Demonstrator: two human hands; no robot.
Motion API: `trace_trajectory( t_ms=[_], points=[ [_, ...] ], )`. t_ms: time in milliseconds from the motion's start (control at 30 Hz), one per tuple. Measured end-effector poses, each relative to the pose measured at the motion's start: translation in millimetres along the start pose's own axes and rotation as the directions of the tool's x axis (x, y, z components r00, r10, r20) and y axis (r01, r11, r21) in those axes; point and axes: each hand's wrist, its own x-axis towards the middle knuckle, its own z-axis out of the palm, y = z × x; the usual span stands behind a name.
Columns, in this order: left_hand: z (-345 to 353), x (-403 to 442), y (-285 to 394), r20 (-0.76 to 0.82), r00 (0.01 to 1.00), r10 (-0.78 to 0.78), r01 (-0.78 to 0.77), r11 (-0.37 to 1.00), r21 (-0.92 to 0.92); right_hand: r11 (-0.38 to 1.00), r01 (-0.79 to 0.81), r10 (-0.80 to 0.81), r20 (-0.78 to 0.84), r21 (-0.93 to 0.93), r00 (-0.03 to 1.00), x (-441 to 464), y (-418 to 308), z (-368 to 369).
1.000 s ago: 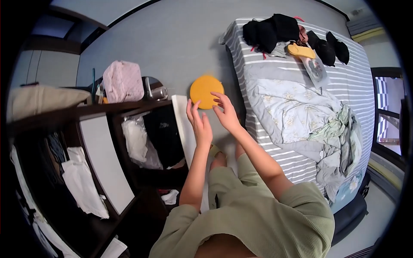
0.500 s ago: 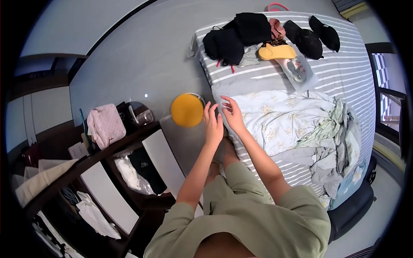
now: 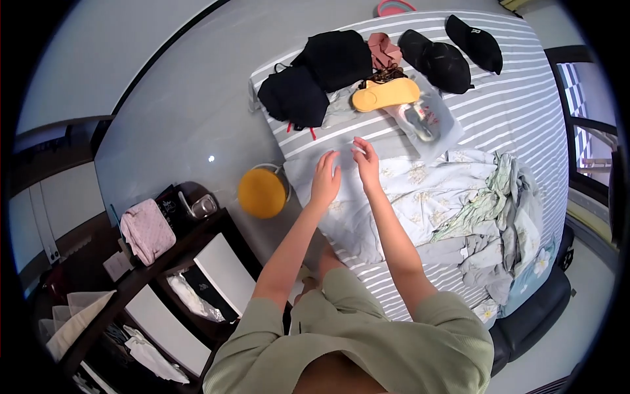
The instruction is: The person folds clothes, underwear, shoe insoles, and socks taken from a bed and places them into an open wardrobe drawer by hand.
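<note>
Quilt (image 3: 420, 197) beneath two wide-open, empty hands.
It reached the bed's (image 3: 518, 111) edge by the stool (image 3: 262, 192); right hand (image 3: 324, 180) and left hand (image 3: 367, 169) needed matching height for an even grip.

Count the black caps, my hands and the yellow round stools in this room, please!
Black fabric caps with brims: 2
Bare hands: 2
Yellow round-topped stool: 1
Total: 5
</note>
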Motion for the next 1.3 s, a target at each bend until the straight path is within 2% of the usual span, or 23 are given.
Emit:
trace_trajectory(
  t_ms=[100, 133, 167, 233, 267, 367, 500, 600, 633, 733, 767, 867, 967, 1067, 1233, 1300],
  points=[
    [22.8, 34.3, -11.8, 0.01, 0.999, 0.04, -0.04, 0.999, -0.009, 0.989, 0.132, -0.138, -0.106, -0.061, 0.985, 39.3, -2.7, -19.9],
    [27.8, 46.2, -10.0, 0.024, 1.0, -0.017, 0.018, 0.999, -0.041, 0.978, 0.187, -0.199, -0.14, -0.096, 0.97, 48.2, -12.4, -24.5],
    [32.1, 57.4, -8.7, 0.041, 0.996, -0.074, 0.077, 0.994, -0.072, 0.969, 0.159, -0.194, -0.183, -0.191, 0.964, 56.4, -23.6, -33.9],
    [44.6, 80.6, -16.9, 0.063, 0.981, -0.181, 0.188, 0.975, -0.119, 0.902, 0.23, -0.336, -0.262, -0.365, 0.905, 83.2, -30.3, -53.0],
    [52.0, 91.1, -25.7, 0.045, 0.981, -0.188, 0.193, 0.967, -0.168, 0.864, 0.257, -0.398, -0.272, -0.433, 0.876, 95.7, -34.2, -64.0],
    [70.8, 123.0, -51.2, 0.015, 0.973, -0.23, 0.225, 0.937, -0.268, 0.644, 0.228, -0.53, -0.211, -0.731, 0.821, 128.4, -47.8, -94.9],
    [82.0, 148.5, -30.4, 0.043, 0.935, -0.353, 0.344, 0.867, -0.36, 0.599, 0.141, -0.503, -0.233, -0.788, 0.833, 161.1, -56.2, -112.5],
    [96.4, 157.8, -20.9, 0.054, 0.895, -0.444, 0.402, 0.746, -0.53, 0.537, 0.019, -0.406, -0.239, -0.844, 0.882, 174.7, -56.9, -117.9],
    [101.9, 160.7, -26.0, 0.052, 0.901, -0.43, 0.39, 0.755, -0.527, 0.505, -0.003, -0.338, -0.201, -0.863, 0.919, 178.1, -58.4, -121.5],
    [104.6, 165.9, -34.5, -0.007, 0.927, -0.376, 0.344, 0.855, -0.388, 0.521, 0.05, -0.349, -0.159, -0.852, 0.924, 178.7, -54.3, -129.6],
    [107.3, 161.9, -35.0, -0.043, 0.93, -0.365, 0.322, 0.865, -0.385, 0.558, 0.052, -0.331, -0.165, -0.828, 0.929, 176.4, -51.8, -132.0],
    [103.6, 146.3, -20.5, -0.009, 0.897, -0.443, 0.359, 0.739, -0.57, 0.625, 0.066, -0.313, -0.173, -0.778, 0.934, 171.9, -47.2, -134.0],
    [105.9, 133.0, -23.4, -0.076, 0.868, -0.49, 0.361, 0.73, -0.581, 0.641, 0.095, -0.319, -0.152, -0.762, 0.936, 163.4, -45.0, -127.0],
    [105.4, 125.5, -44.9, -0.05, 0.904, -0.424, 0.353, 0.808, -0.471, 0.733, 0.139, -0.302, -0.135, -0.666, 0.944, 158.0, -42.7, -118.4],
    [77.2, 109.8, -13.2, 0.074, 0.843, -0.533, 0.439, 0.602, -0.667, 0.893, 0.172, -0.267, -0.181, -0.415, 0.947, 140.9, -32.0, -106.1],
    [64.2, 101.2, -2.9, 0.122, 0.825, -0.551, 0.466, 0.542, -0.699, 0.963, 0.197, -0.234, -0.21, -0.183, 0.949, 126.3, -34.5, -95.3]
  ],
)
